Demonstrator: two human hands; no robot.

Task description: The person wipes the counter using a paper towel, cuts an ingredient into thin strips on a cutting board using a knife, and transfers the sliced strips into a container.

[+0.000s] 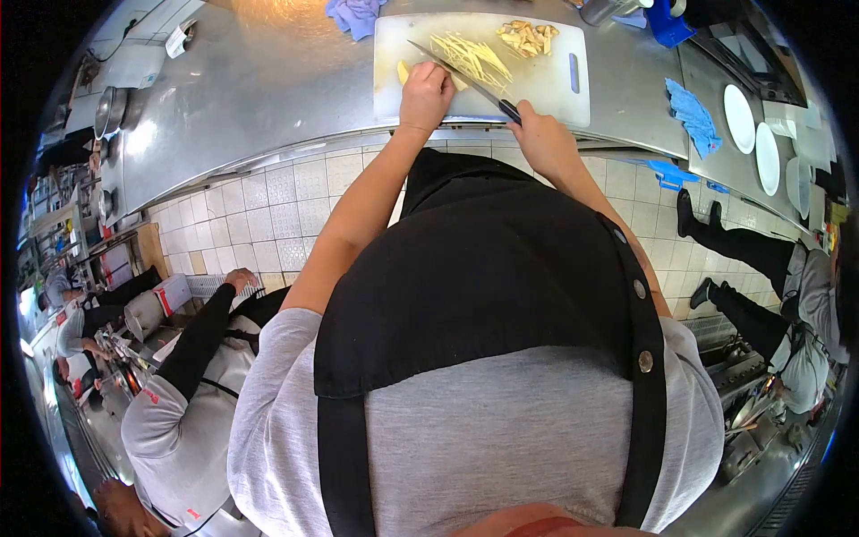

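- Left hand (426,89) pressing a pale ginger piece (404,72) onto the white cutting board (555,98), near its front edge.
- Right hand (537,130) gripping the knife (465,79), blade beside ginger strips (472,55).

The person wears a light grey short-sleeved shirt (501,438) under a black bib apron (483,277) with broad black straps. Three round metal studs (644,361) run down the right strap. Both forearms are bare; at the near edge a reddish patch shows, possibly clothing, though too blurred to tell.

Left hand (427,89) on a yellow piece (404,72), right hand (540,134) gripping knife (465,76) over white cutting board (546,89).
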